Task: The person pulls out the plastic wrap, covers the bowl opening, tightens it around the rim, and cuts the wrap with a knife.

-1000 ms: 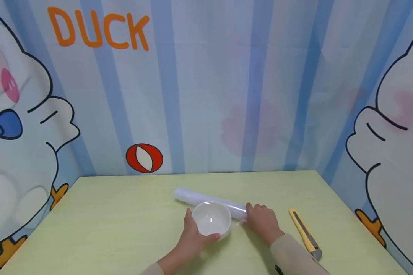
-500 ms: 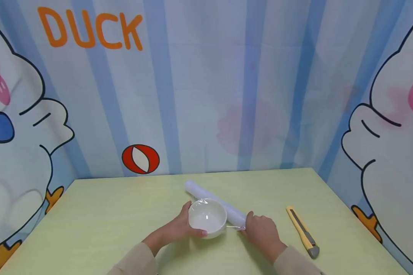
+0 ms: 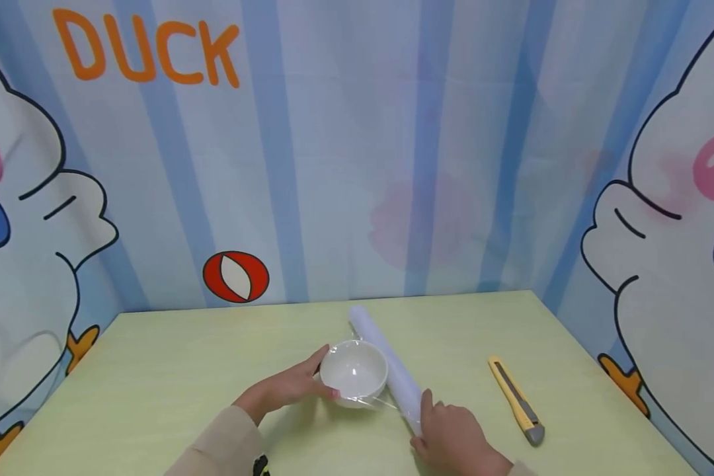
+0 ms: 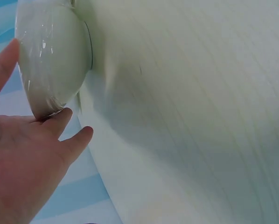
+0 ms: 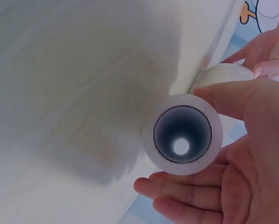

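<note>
The left hand [image 3: 288, 389] holds the bowl [image 3: 354, 371] by its side; the right hand [image 3: 457, 437] grips one end of the film roll [image 3: 391, 363], right of the bowl. The roll is likely firm, slick, best held at both ends; the bowl, probably brittle.

The roll [image 3: 400, 375] is between bowl [image 3: 354, 371] and cutter [image 3: 516, 401] (rightmost, on the table [image 3: 202, 370]).

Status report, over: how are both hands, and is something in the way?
Left hand holds round white bowl, clear plastic film across it. Right hand grips pale lilac film roll, near end. Yellow-and-grey cutter off right, blocking nothing.
</note>
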`<action>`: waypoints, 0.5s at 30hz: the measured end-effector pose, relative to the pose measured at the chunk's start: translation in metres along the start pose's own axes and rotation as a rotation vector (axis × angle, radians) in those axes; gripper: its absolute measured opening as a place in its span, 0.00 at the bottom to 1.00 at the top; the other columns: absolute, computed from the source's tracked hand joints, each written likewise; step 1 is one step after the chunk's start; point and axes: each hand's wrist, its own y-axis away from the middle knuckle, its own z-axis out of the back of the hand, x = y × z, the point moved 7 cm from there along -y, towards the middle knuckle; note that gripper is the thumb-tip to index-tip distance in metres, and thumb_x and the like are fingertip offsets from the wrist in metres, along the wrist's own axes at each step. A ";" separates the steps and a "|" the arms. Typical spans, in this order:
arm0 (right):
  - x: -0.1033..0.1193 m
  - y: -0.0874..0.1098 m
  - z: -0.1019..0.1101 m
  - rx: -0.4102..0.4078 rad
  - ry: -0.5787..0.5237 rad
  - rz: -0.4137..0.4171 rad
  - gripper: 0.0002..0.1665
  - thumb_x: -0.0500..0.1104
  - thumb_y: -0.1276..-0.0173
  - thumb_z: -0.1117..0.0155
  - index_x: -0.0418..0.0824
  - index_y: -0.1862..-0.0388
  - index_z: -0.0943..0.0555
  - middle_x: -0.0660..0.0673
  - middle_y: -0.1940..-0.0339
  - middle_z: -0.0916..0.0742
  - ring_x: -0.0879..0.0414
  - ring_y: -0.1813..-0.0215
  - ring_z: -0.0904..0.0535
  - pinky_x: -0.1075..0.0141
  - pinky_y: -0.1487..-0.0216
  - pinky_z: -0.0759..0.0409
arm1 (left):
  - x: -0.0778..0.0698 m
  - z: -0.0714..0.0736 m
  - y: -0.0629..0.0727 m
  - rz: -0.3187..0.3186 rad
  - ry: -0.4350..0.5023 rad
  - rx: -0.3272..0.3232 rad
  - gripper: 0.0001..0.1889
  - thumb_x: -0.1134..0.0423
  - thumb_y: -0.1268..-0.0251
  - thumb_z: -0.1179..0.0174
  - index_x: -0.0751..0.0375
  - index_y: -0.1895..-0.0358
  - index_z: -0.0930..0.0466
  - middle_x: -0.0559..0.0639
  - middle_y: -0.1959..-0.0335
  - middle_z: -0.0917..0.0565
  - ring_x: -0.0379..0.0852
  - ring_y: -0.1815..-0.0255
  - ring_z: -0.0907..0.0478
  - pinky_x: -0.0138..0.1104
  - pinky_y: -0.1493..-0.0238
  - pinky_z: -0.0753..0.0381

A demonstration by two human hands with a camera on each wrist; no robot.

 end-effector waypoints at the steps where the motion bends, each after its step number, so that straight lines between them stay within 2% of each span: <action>1: 0.001 0.000 0.000 0.005 -0.001 -0.004 0.40 0.57 0.50 0.33 0.26 0.50 0.28 0.39 0.77 0.19 0.50 0.80 0.24 0.60 0.80 0.26 | -0.001 0.000 0.000 -0.001 0.008 0.000 0.50 0.56 0.47 0.36 0.55 0.26 0.60 0.58 0.27 0.50 0.58 0.28 0.53 0.60 0.33 0.52; 7: 0.009 0.002 0.000 0.005 -0.008 0.004 0.44 0.58 0.53 0.31 0.22 0.52 0.27 0.39 0.83 0.19 0.52 0.82 0.25 0.61 0.79 0.26 | -0.002 -0.001 0.000 -0.024 0.031 -0.004 0.46 0.60 0.46 0.38 0.62 0.28 0.58 0.61 0.27 0.51 0.61 0.27 0.55 0.58 0.32 0.53; 10: 0.014 0.003 0.001 -0.028 0.032 0.035 0.45 0.61 0.54 0.31 0.21 0.54 0.26 0.40 0.86 0.20 0.54 0.84 0.26 0.63 0.81 0.27 | 0.000 -0.001 0.001 -0.023 0.033 -0.007 0.45 0.61 0.45 0.39 0.63 0.28 0.57 0.61 0.27 0.51 0.62 0.27 0.55 0.58 0.32 0.53; 12: 0.016 0.005 0.000 -0.020 0.044 0.043 0.46 0.63 0.54 0.32 0.22 0.54 0.27 0.40 0.84 0.20 0.53 0.83 0.25 0.63 0.81 0.26 | 0.001 0.001 0.000 -0.012 0.028 -0.008 0.45 0.61 0.45 0.39 0.62 0.27 0.57 0.61 0.27 0.51 0.62 0.27 0.54 0.58 0.32 0.52; 13: 0.015 0.005 -0.001 0.006 0.029 0.042 0.48 0.64 0.53 0.32 0.22 0.53 0.27 0.40 0.82 0.19 0.53 0.82 0.24 0.62 0.80 0.26 | 0.001 0.001 0.000 -0.008 0.019 -0.008 0.45 0.60 0.45 0.39 0.61 0.27 0.57 0.61 0.27 0.50 0.62 0.27 0.54 0.59 0.32 0.52; 15: 0.012 0.004 -0.005 0.138 -0.042 0.012 0.51 0.66 0.52 0.34 0.23 0.48 0.29 0.39 0.75 0.17 0.51 0.75 0.22 0.60 0.75 0.23 | 0.000 0.003 0.000 0.000 -0.004 -0.016 0.45 0.60 0.46 0.39 0.61 0.27 0.56 0.61 0.27 0.48 0.61 0.27 0.52 0.59 0.32 0.51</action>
